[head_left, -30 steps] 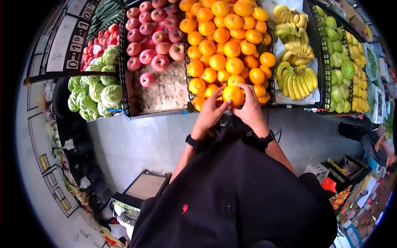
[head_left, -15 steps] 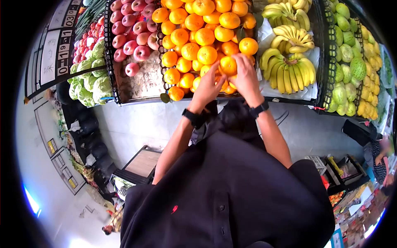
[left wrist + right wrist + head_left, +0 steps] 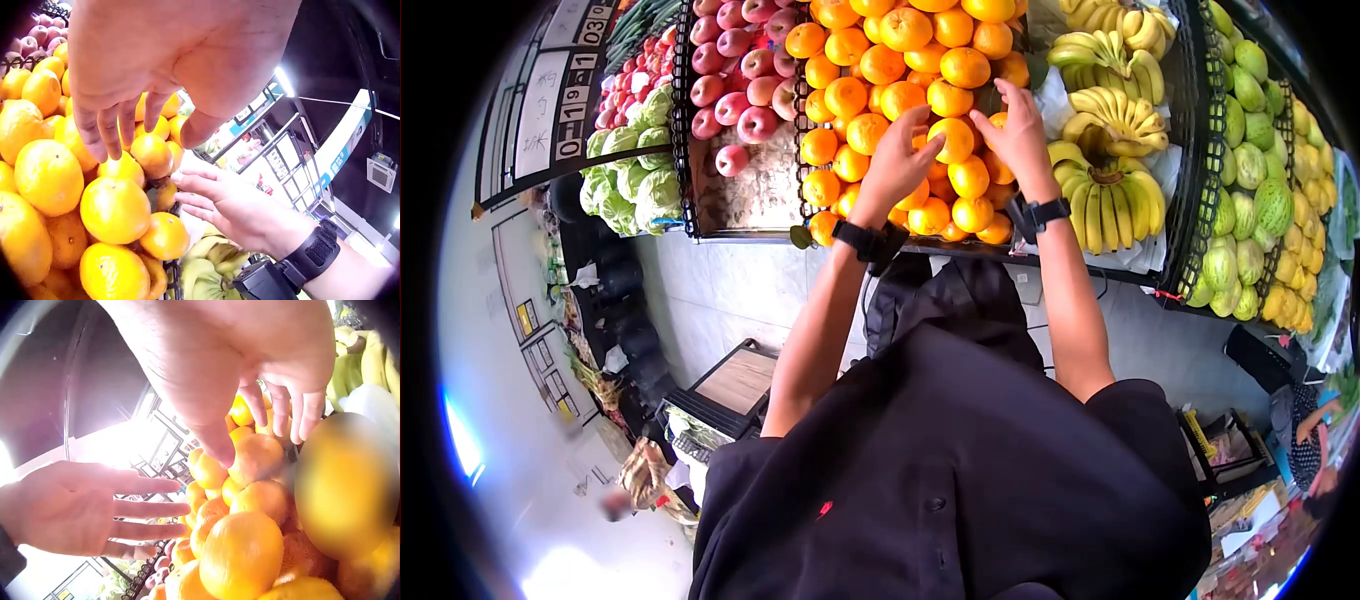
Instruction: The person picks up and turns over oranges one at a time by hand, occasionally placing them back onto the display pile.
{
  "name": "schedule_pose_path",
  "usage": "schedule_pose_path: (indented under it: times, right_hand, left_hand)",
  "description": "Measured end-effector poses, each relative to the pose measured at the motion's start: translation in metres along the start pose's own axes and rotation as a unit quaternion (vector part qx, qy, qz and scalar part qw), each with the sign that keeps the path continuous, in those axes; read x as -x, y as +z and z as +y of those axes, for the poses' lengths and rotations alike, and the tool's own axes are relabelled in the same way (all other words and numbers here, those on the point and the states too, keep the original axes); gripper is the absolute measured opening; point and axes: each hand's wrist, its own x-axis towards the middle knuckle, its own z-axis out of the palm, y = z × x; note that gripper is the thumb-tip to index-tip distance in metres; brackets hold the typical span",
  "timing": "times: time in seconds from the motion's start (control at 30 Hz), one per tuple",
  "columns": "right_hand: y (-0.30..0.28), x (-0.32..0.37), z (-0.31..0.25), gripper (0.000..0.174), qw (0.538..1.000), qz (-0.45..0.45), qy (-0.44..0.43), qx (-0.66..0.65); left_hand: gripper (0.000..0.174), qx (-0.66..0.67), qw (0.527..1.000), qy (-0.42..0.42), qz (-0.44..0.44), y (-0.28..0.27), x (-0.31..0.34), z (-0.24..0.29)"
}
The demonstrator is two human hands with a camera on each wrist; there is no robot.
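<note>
In the head view, my left hand [image 3: 892, 172] hovers over the pile of oranges, its fingers loosely bent and the palm facing inward. My right hand [image 3: 1022, 150] is over the pile's right side, fingers spread and relaxed. An orange [image 3: 956, 139] lies in the gap between the hands, with the left thumb overlapping its edge. Neither hand grips anything. From the left wrist view, the left fingers [image 3: 109, 130] hang above several oranges [image 3: 115, 210]. The right wrist view has the right thumb [image 3: 215, 445] beside an orange [image 3: 256, 459], while the left palm [image 3: 69, 509] faces across.
Red apples [image 3: 757, 125] and cabbages [image 3: 632, 185] fill the left of the stand. Bananas [image 3: 1105, 205] lie on the right, beyond them green melons [image 3: 1275, 205] and yellow fruit [image 3: 1300, 255]. Black mesh dividers [image 3: 683, 130] separate the bins. A person [image 3: 1300, 420] is at far right.
Both hands held an orange at the pile's front. They have let go, moved farther over the pile and parted, with an orange resting between them.
</note>
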Motion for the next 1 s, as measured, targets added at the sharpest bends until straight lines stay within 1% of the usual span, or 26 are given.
schedule_pose_path:
  times: [0.03,0.1,0.13,0.17,0.2,0.27,0.3,0.33,0.4,0.43,0.53,0.57,0.7,0.73,0.77,0.8,0.83,0.87,0.9,0.93,0.97,1.0]
  right_hand:
    - [0.005,-0.012,0.005,0.065,1.0,0.0,0.002,-0.001]
    - [0.017,-0.032,0.01,0.074,0.998,-0.02,0.047,0.022]
    - [0.021,-0.038,0.009,0.078,0.996,-0.038,0.071,0.035]
    - [0.023,-0.046,0.01,0.087,0.994,-0.069,0.089,0.005]
    - [0.039,-0.052,0.021,0.083,0.995,-0.038,0.092,0.012]
    - [0.047,-0.053,0.013,0.081,0.993,-0.016,0.101,0.062]
    - [0.047,-0.053,0.006,0.081,0.987,-0.03,0.141,0.077]
    - [0.046,-0.052,0.004,0.082,0.986,-0.024,0.144,0.075]
    - [0.046,-0.054,0.0,0.083,0.987,-0.012,0.146,0.071]
    - [0.045,-0.056,0.0,0.082,0.986,-0.011,0.157,0.049]
    - [0.041,-0.05,-0.002,0.081,0.99,0.029,0.126,0.049]
    - [0.037,-0.047,-0.003,0.08,0.993,0.04,0.101,0.034]
    - [0.01,-0.019,-0.033,0.072,0.997,0.016,0.078,0.002]
    - [0.001,-0.012,-0.038,0.071,0.995,-0.029,0.083,-0.044]
    - [-0.003,-0.004,-0.04,0.071,0.983,-0.07,0.118,-0.118]
    - [-0.006,0.006,-0.041,0.071,0.963,-0.113,0.154,-0.191]
    - [-0.01,0.014,-0.045,0.067,0.937,-0.138,0.187,-0.261]
    - [-0.016,0.022,-0.05,0.063,0.904,-0.161,0.22,-0.329]
    - [-0.022,0.028,-0.055,0.059,0.865,-0.182,0.252,-0.394]
    - [-0.025,0.031,-0.057,0.056,0.82,-0.201,0.28,-0.457]
    - [-0.025,0.038,-0.046,0.05,0.793,-0.249,0.309,-0.462]
    - [-0.026,0.039,-0.045,0.051,0.752,-0.273,0.324,-0.505]
  left_hand:
    - [0.051,-0.001,1.0,0.004,0.009,0.0,-0.007,0.008]
    - [0.051,-0.028,0.999,0.043,0.003,0.001,-0.028,0.021]
    - [0.052,-0.039,0.998,0.056,0.001,0.001,-0.035,0.017]
    - [0.052,-0.056,0.997,0.061,0.002,0.005,-0.046,0.009]
    - [0.051,-0.057,0.997,0.043,-0.009,0.008,-0.053,0.004]
    - [0.049,-0.026,0.997,0.063,-0.022,0.012,-0.058,-0.003]
    - [0.047,-0.025,0.997,0.071,-0.021,0.012,-0.05,0.007]
    - [0.047,-0.029,0.998,0.045,-0.04,0.011,-0.045,0.011]
    - [0.047,0.014,0.999,0.014,-0.033,0.011,-0.025,0.016]
    - [0.048,0.011,0.999,0.012,-0.029,0.01,-0.019,0.011]
    - [0.048,0.026,1.0,0.007,-0.014,0.006,-0.009,0.006]
    - [0.048,0.024,1.0,0.003,-0.014,0.005,-0.008,0.005]
    - [0.05,0.073,0.997,-0.001,0.007,0.004,-0.005,0.005]
    - [0.051,0.075,0.997,0.005,0.009,0.004,-0.001,0.01]
    - [0.052,0.076,0.997,0.01,0.01,0.003,0.001,0.014]
    - [0.053,0.07,0.997,0.012,0.007,0.0,0.008,0.022]
    - [0.053,0.064,0.998,0.013,0.003,-0.004,0.017,0.033]
    - [0.054,0.058,0.998,0.013,-0.002,-0.007,0.025,0.037]
    - [0.058,0.067,0.997,0.029,-0.001,-0.009,0.031,0.039]
    - [0.06,0.034,0.998,0.043,-0.003,-0.012,0.038,0.042]
    - [0.061,0.0,0.998,0.06,-0.004,-0.016,0.045,0.047]
    - [0.063,-0.035,0.997,0.074,-0.007,-0.019,0.051,0.051]
